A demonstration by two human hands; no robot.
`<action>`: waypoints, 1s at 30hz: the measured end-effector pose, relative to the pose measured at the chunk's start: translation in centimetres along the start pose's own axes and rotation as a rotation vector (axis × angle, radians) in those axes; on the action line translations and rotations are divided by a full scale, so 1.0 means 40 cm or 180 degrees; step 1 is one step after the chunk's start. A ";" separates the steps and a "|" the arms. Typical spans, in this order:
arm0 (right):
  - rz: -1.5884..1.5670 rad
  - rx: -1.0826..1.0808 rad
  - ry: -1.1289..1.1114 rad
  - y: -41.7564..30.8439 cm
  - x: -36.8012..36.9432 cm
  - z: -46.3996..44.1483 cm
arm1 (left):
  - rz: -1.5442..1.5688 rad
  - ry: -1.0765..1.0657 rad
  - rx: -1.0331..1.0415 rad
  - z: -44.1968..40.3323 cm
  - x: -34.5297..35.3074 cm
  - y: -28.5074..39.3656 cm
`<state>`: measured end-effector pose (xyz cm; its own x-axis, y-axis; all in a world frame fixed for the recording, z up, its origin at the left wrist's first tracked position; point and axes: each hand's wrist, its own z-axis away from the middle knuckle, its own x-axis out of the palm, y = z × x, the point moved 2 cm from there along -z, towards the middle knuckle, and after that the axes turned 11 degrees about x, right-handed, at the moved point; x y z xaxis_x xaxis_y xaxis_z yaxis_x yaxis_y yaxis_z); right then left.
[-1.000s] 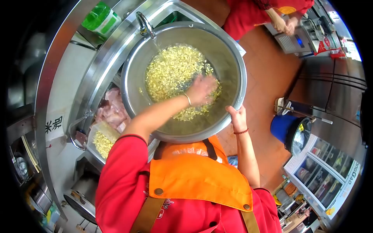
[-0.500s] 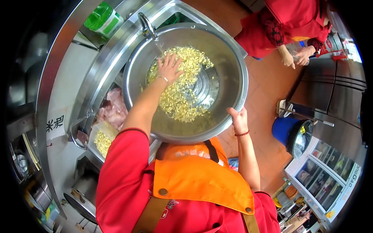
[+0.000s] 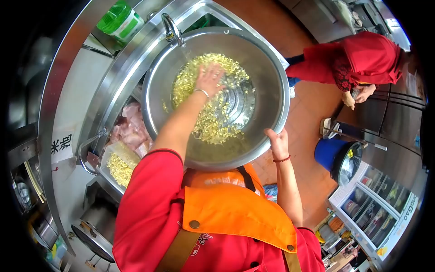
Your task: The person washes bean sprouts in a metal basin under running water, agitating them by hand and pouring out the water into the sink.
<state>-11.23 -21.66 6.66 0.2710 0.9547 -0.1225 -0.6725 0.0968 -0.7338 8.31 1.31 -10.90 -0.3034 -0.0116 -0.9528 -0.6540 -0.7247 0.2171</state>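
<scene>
Head view: L hand point(image 3: 209, 80) now lies L of centre in the steel basin point(image 3: 283, 97), on the bean sprouts point(image 3: 188, 93). 1 s ago it was at the R side of the heap; 0.5 s ago slightly further L, nearer the tap. L fingers look slightly apart, laid on the sprouts, tips blurred. Sprouts: about a sec ago one broad heap, now an arc around the L fingers, strung out from beyond them down toward the wearer; bare wet bottom shows just R of the fingers.

R hand point(image 3: 278, 143) unchanged: clamped on basin's near-R rim, thumb on the edge, other fingers partly hidden. Co-worker point(image 3: 369, 61), far R of the L fingers and beyond the R hand, has shifted further R vs earlier, hands together by the steel fridge point(image 3: 389, 109).

Containers: basin holds the sprouts plus some water; tap point(image 3: 168, 26) beyond & L of the L fingers, thin stream running in. Nearer the wearer, well L of the L fingers: translucent plastic tub point(image 3: 131, 152) w/ more yellow sprouts in it. Just beyond the tub, beside the basin: raw meat point(image 3: 131, 129), pale pink pcs, partly hidden. R of the R fingers, on the floor: blue bin point(image 3: 327, 153), w/ black liner & clear plastic inside.
</scene>
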 end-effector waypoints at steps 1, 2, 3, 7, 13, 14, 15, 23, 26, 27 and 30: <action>0.0053 0.0022 0.0040 -0.004 0.002 0.003 | 0.0205 -0.0007 -0.0169 0.025 0.013 -0.035; 0.0100 0.0039 0.0079 -0.007 0.004 0.002 | 0.0403 -0.0011 -0.0337 0.034 0.023 -0.057; 0.0144 0.0059 0.0118 -0.009 0.005 0.002 | 0.0474 -0.0110 -0.0457 0.048 0.018 -0.049; 0.0131 0.0005 0.0100 -0.006 0.005 0.001 | 0.0574 -0.0075 -0.0282 0.168 0.012 0.031; 0.0041 -0.0036 0.0052 -0.001 0.006 -0.006 | 0.0531 -0.0099 0.2400 0.311 -0.033 0.231; 0.0020 -0.0046 0.0061 0.001 0.005 -0.005 | 0.0641 -0.0019 0.2932 0.318 -0.001 0.247; 0.0005 -0.0052 0.0077 0.003 0.003 -0.002 | 0.0646 -0.0094 0.2902 0.304 0.014 0.238; 0.0188 0.0075 0.0105 0.000 -0.001 -0.003 | -0.0333 0.0438 0.1344 0.131 0.007 -0.010; 0.0128 0.0042 0.0091 -0.004 0.004 -0.001 | 0.0458 0.0465 0.1978 0.158 -0.055 0.108; 0.0082 0.0055 0.0108 -0.010 0.008 0.004 | 0.0769 0.0361 0.2260 0.185 -0.055 0.184; -0.0042 -0.0007 0.0052 -0.001 0.007 -0.004 | 0.1171 0.0511 0.2610 0.210 0.033 0.301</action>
<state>-11.02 -21.45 6.53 0.2911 0.9486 -0.1238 -0.6673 0.1086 -0.7368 -5.81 -1.63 -7.77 -0.5302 -0.2852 -0.7985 -0.8413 0.0599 0.5373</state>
